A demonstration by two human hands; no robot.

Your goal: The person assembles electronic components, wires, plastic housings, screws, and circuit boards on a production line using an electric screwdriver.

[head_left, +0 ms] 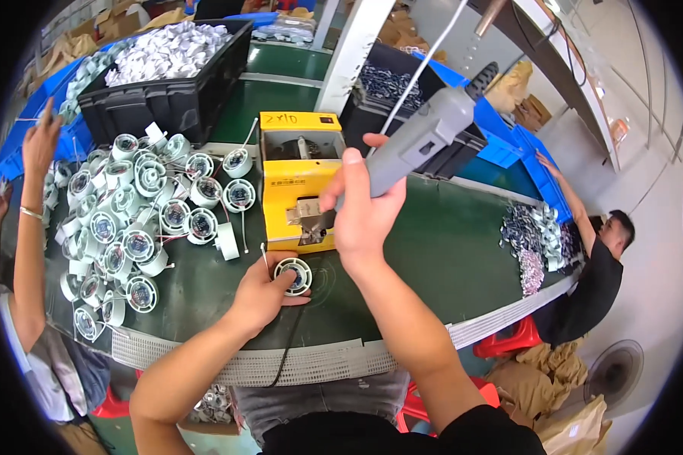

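Note:
My left hand grips a round pale-green plastic housing with a circuit board inside, held against the dark green work surface. A short white wire sticks up beside my fingers. In my right hand is a grey electric screwdriver, tilted, its body rising to the upper right. The driver's lower end is mostly behind my hand, close to the metal outlet of a yellow screw feeder; whether they touch I cannot tell. To the left lies a heap of similar housings with wires.
Behind the heap stands a black crate of white parts. A white post rises beyond the feeder. One co-worker sits at right by small parts and a blue bin; another person's arm reaches in at left.

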